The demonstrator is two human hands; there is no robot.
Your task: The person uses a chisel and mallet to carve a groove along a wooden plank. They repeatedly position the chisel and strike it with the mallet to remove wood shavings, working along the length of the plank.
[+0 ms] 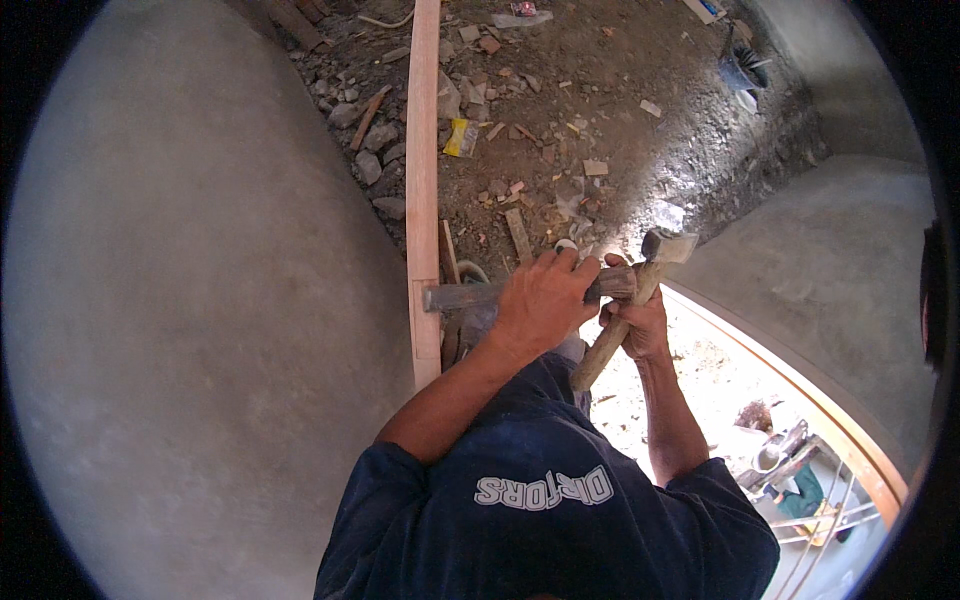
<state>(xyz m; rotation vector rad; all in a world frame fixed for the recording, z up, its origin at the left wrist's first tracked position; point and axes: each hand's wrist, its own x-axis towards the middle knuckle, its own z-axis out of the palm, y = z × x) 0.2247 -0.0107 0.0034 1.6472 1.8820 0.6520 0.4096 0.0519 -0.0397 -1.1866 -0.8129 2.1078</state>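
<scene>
My left hand (540, 303) is wrapped round a chisel with a dark metal blade (463, 297) and a worn wooden handle (617, 284). The far end of its blade lies against the reddish wooden post (424, 190), beside a rectangular outline in the wood. In my right hand (645, 322) is a hammer (602, 357), gripped partway along its rough wooden handle. The metal head (668, 246) points up and to the right. The hammer handle crosses close to the chisel's butt; whether they touch I cannot tell.
A grey plastered wall (200, 300) fills the left, and another wall (840, 290) curves along the right. Rubble and wood scraps litter the dirt floor (610, 100), with a yellow packet (461, 137) and a dark bucket (742, 70). A second wooden frame piece (800, 390) edges the bright opening.
</scene>
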